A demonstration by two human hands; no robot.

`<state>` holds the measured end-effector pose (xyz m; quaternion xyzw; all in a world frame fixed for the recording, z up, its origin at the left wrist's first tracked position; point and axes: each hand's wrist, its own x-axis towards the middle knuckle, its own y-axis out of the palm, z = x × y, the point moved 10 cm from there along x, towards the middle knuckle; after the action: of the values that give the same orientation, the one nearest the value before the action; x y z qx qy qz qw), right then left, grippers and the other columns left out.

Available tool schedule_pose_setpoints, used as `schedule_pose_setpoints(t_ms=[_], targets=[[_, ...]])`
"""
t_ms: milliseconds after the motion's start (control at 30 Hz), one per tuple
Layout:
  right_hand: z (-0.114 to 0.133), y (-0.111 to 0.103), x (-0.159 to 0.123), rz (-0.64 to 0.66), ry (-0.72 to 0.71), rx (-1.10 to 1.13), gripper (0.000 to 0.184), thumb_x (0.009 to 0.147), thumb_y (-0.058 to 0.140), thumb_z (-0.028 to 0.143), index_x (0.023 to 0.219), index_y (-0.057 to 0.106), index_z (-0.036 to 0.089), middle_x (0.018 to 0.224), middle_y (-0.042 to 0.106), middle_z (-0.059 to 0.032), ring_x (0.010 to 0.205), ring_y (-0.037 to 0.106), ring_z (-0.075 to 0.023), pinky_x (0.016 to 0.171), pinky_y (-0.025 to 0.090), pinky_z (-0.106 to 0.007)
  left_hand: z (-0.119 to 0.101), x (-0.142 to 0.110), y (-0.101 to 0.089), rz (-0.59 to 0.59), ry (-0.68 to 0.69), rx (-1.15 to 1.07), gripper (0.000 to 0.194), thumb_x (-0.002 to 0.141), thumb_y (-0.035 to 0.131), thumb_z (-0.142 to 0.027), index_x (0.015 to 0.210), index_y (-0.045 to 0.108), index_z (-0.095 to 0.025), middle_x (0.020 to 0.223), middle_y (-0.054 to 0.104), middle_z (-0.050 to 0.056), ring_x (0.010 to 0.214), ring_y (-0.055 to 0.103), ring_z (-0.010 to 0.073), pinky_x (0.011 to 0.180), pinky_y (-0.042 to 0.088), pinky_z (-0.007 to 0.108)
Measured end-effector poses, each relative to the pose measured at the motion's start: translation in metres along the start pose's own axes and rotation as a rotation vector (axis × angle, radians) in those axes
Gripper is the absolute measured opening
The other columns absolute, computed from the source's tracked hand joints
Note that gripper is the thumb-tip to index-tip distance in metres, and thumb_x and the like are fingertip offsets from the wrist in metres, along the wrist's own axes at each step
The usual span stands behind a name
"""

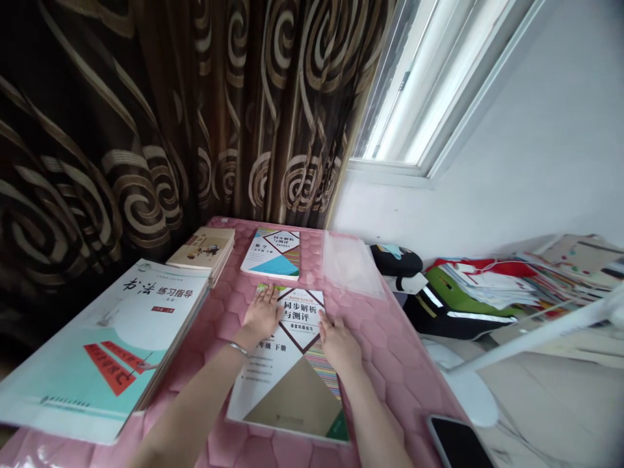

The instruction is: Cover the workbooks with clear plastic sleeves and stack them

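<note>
A white, brown and green workbook [287, 383] lies flat on the pink quilted table cover [390, 344] in front of me. My left hand [262, 313] rests flat on its upper left corner, fingers stretched out, a thin bracelet on the wrist. My right hand [338, 344] lies flat on the book's right side, fingers spread. Neither hand grips anything. Beyond it sits a second, smaller workbook [271, 253] with a blue and white cover.
A stack topped by a large teal and white book [104, 348] lies at the left, a smaller stack [205, 250] behind it. A clear plastic sleeve [351, 263] lies far right. A dark phone [458, 443] sits near the table's right edge. Patterned curtain behind; cluttered books at right.
</note>
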<state>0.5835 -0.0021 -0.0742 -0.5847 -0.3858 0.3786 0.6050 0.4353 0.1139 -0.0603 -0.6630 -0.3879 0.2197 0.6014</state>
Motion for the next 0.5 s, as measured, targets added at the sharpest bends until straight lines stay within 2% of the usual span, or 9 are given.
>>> schedule_pose_setpoints(t_ms=[100, 167, 300, 367, 500], targets=[[0.001, -0.001, -0.001, -0.005, 0.000, -0.008, 0.048, 0.099, 0.024, 0.030, 0.145, 0.039, 0.025, 0.126, 0.055, -0.0157, 0.099, 0.064, -0.0222, 0.077, 0.048, -0.030, -0.019, -0.015, 0.002, 0.007, -0.053, 0.077, 0.054, 0.094, 0.030, -0.026, 0.144, 0.036, -0.005, 0.150, 0.036, 0.018, 0.141, 0.030, 0.0270, 0.115, 0.025, 0.044], [0.002, -0.001, -0.001, 0.000, 0.003, -0.015, 0.048, 0.099, 0.024, 0.030, 0.145, 0.039, 0.025, 0.126, 0.055, -0.0158, 0.100, 0.063, -0.0222, 0.077, 0.048, -0.029, -0.038, -0.035, 0.012, 0.060, -0.106, 0.103, 0.056, 0.093, 0.032, -0.026, 0.145, 0.033, -0.003, 0.152, 0.030, 0.019, 0.142, 0.025, 0.0287, 0.115, 0.025, 0.045], [0.003, -0.003, -0.001, 0.009, 0.003, 0.003, 0.049, 0.099, 0.023, 0.029, 0.145, 0.038, 0.024, 0.122, 0.056, -0.0151, 0.100, 0.063, -0.0216, 0.077, 0.047, -0.029, -0.083, -0.088, 0.023, 0.077, 0.015, 0.025, 0.062, 0.094, 0.032, -0.039, 0.148, 0.028, -0.009, 0.156, 0.022, 0.015, 0.144, 0.018, 0.0283, 0.116, 0.024, 0.045], [0.004, -0.003, -0.001, 0.007, -0.006, 0.011, 0.049, 0.099, 0.022, 0.029, 0.145, 0.038, 0.024, 0.121, 0.056, -0.0151, 0.100, 0.063, -0.0216, 0.077, 0.047, -0.029, -0.084, -0.114, 0.021, 0.064, 0.069, 0.018, 0.063, 0.093, 0.034, -0.039, 0.149, 0.027, -0.012, 0.156, 0.023, 0.013, 0.144, 0.022, 0.0279, 0.115, 0.026, 0.045], [0.001, 0.002, -0.001, 0.021, -0.004, 0.027, 0.049, 0.099, 0.023, 0.030, 0.146, 0.036, 0.025, 0.121, 0.056, -0.0151, 0.097, 0.063, -0.0215, 0.077, 0.046, -0.030, -0.051, -0.149, 0.001, -0.067, 0.119, 0.115, 0.060, 0.095, 0.034, -0.038, 0.149, 0.026, -0.016, 0.154, 0.029, 0.009, 0.141, 0.031, 0.0247, 0.113, 0.030, 0.040]])
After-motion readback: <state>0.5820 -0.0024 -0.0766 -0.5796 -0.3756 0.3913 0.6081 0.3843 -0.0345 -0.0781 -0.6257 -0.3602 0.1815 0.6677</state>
